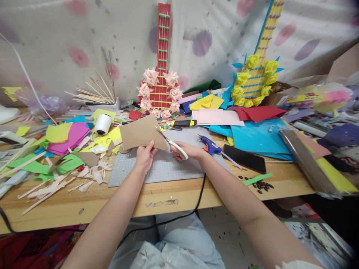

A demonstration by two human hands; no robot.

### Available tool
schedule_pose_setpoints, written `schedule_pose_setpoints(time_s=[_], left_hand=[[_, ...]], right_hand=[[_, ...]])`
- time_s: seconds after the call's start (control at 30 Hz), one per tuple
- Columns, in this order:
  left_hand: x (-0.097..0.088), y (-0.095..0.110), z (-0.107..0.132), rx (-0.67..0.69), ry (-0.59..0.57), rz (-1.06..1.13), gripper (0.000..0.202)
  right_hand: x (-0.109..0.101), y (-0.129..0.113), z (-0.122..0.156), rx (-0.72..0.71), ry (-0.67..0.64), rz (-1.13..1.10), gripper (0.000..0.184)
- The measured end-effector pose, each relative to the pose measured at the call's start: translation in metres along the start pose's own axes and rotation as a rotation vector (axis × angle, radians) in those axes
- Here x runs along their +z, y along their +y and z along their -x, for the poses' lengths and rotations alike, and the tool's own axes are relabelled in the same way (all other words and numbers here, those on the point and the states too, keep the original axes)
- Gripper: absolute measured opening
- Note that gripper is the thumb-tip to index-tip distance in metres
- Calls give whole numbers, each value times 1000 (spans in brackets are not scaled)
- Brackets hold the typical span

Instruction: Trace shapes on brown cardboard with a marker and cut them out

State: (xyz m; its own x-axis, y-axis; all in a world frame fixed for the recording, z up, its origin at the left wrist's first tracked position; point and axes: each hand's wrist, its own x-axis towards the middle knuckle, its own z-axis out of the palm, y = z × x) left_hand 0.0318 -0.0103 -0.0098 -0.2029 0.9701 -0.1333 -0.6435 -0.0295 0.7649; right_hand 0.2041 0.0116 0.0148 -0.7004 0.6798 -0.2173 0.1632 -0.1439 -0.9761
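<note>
My left hand pinches the lower edge of a brown cardboard piece and holds it up over a grey cutting mat. My right hand is closed round the white handles of a pair of scissors. The blades point up and left and meet the right edge of the cardboard.
A blue glue gun lies right of my right hand, with a black phone beyond it. A white tape roll, coloured paper sheets and paper scraps cover the wooden table. Two paper guitars lean on the wall.
</note>
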Motion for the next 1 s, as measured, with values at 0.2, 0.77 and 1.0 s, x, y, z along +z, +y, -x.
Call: schedule_pose_setpoints(time_s=[0.2, 0.77, 1.0], left_hand=[[9, -4, 7, -39, 14, 11, 11], [12, -5, 10, -27, 54, 23, 12], [10, -4, 8, -35, 37, 40, 11]], right_hand=[[-7, -9, 3, 69, -102, 33, 58], [-2, -5, 4, 16, 14, -1, 49], [0, -3, 6, 18, 57, 44, 47]])
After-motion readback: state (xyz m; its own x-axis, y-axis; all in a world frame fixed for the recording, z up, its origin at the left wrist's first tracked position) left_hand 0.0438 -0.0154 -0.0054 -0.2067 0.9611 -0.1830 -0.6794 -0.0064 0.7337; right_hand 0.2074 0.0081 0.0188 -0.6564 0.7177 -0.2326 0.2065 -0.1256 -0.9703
